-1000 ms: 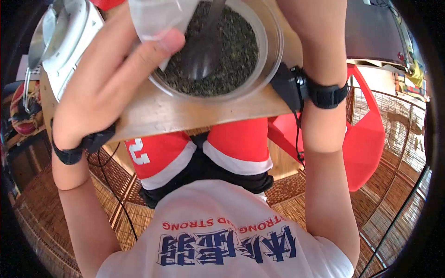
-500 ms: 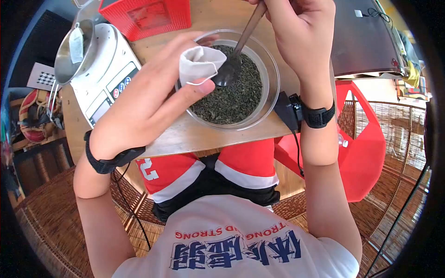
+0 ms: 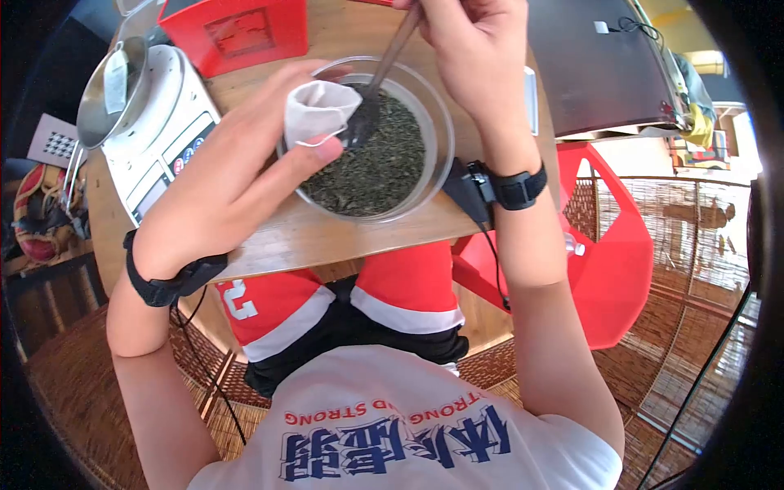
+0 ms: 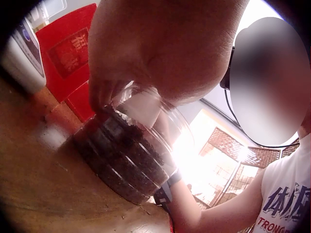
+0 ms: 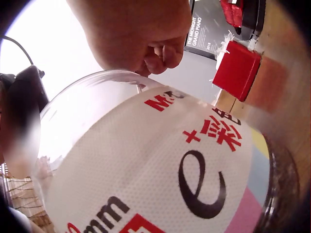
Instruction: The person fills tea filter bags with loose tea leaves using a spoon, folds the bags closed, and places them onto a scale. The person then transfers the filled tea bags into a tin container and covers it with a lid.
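Observation:
In the head view my left hand (image 3: pixel 220 184) pinches a white tea bag (image 3: pixel 304 122), its mouth gaping and its string hanging over the side. My right hand (image 3: pixel 482 65) grips a dark spoon (image 3: pixel 394 53) by the upper handle. The spoon's bowl is beside the tea bag's right edge, low over dark dried tea leaves (image 3: pixel 371 184). These leaves lie inside a wide clear jar (image 3: pixel 446 147), below both hands. The left wrist view shows leaves through the jar's ribbed side (image 4: pixel 121 160); a printed label (image 5: pixel 160 155) covers much of it in the right wrist view.
Left of the jar stands a white kitchen scale (image 3: pixel 171 139) with a steel pan (image 3: pixel 91 114) on it, holding another tea bag (image 3: pixel 116 82). A red box (image 3: pixel 245 33) is behind the left hand. A red chair (image 3: pixel 625 278) stands beyond the table's right side.
The head view has tilted, bringing the scale, pan and red box into sight. The tea bag now appears upright with its mouth visible; the spoon has shifted closer against its edge.

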`<state>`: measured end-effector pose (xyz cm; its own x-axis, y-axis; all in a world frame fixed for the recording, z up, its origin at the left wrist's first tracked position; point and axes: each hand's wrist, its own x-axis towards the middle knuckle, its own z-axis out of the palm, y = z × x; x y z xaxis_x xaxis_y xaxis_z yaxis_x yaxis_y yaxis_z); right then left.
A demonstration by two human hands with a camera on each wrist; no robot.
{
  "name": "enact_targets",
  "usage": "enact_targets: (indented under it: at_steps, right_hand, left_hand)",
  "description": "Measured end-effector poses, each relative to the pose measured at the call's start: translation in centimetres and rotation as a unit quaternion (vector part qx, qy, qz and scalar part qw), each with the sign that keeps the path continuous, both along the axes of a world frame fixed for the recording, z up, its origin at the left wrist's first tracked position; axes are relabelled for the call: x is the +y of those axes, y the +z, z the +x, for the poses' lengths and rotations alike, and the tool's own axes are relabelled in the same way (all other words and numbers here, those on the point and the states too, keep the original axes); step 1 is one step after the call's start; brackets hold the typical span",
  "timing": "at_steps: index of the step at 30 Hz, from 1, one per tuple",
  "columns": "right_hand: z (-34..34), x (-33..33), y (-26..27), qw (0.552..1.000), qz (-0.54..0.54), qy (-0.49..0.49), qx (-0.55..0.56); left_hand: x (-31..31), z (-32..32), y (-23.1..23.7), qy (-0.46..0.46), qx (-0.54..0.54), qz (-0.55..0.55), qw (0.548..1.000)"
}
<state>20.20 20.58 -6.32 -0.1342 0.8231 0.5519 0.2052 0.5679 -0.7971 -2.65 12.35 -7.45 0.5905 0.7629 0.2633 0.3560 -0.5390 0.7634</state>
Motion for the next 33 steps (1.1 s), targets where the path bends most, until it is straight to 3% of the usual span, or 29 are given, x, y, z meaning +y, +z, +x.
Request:
enact_targets:
  at_steps: [3, 6, 9, 11, 17, 20, 22, 24, 26, 28, 32, 33]
  right_hand:
    - [0.2, -0.1, 0.1, 1.000, -0.009, 0.013, -0.009]
    - [0.6, -0.7, 0.9, 0.989, -0.124, 0.048, 0.058]
    - [0.0, -0.5, 0.4, 0.987, -0.132, 0.076, 0.051]
    - [-0.2, 0.0, -0.3, 0.994, 0.056, 0.098, -0.012]
    - [0.3, -0.6, 0.5, 0.999, 0.011, -0.032, 0.008]
    - [-0.1, 0.1, -0.1, 0.997, 0.062, -0.015, 0.030]
    - [-0.4, -0.4, 0.0, 0.998, 0.008, -0.008, 0.054]
    - [0.1, -1.2, 1.2, 1.000, -0.012, -0.007, -0.020]
    - [-0.4, -0.2, -0.3, 0.999, 0.040, -0.003, 0.033]
    - [-0.5, 0.0, -0.4, 0.997, 0.058, 0.007, 0.042]
    - [-0.5, -0.9, 0.7, 0.999, 0.007, -0.017, 0.034]
    - [-0.8, -0.8, 0.4, 0.998, 0.034, -0.020, 0.051]
  left_hand:
    - [-0.2, -0.2, 0.5, 0.015, 0.028, -0.008, 0.999]
    - [0.1, -0.3, 0.0, -0.004, 0.017, 0.036, 0.999]
    - [-0.1, -0.3, -0.1, 0.005, 0.025, 0.014, 1.000]
    - [0.1, -0.1, -0.4, 0.003, 0.002, 0.004, 1.000]
    - [-0.1, -0.3, 0.2, 0.001, 0.025, 0.012, 1.000]
    - [0.2, -0.3, 0.1, 0.003, 0.041, 0.023, 0.999]
    - [0.2, 0.0, 0.5, 0.012, 0.029, 0.001, 1.000]
    - [-0.2, -0.3, 0.2, 0.021, 0.049, -0.003, 0.999]
    - [-0.2, -0.4, 0.1, 0.025, 0.051, -0.036, 0.998]
    - [-0.1, -0.5, -0.4, 0.012, 0.049, 0.035, 0.998]
    - [-0.2, -0.5, 0.1, 0.022, 0.069, 0.010, 0.997]
    - [-0.3, -0.1, -0.1, 0.021, 0.027, 0.012, 0.999]
